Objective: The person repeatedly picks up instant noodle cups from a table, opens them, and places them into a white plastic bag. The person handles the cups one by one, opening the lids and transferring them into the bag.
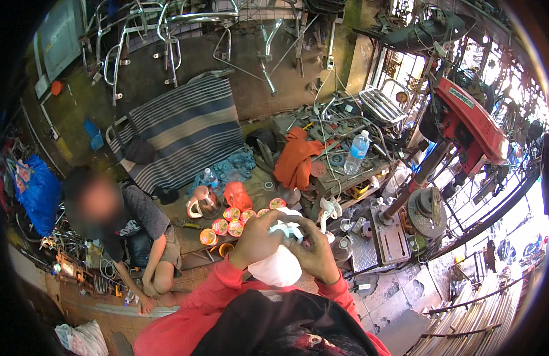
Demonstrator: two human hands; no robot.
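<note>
A white plastic bag hangs full and rounded in front of my chest. My left hand is closed on the left side of its gathered top. From the right, my right hand pinches the same gathered part, with the fingertips of both hands close together. Pale, crumpled plastic shows between the fingers. What the bag contains is hidden. Just beyond my left hand, several small round tubs with red and yellow lids stand in a group.
A kettle and an orange-red bag stand behind the tubs. At right are a cluttered workbench with a water bottle and a red drill press. A person sits low at left. Metal rods lie lower right.
</note>
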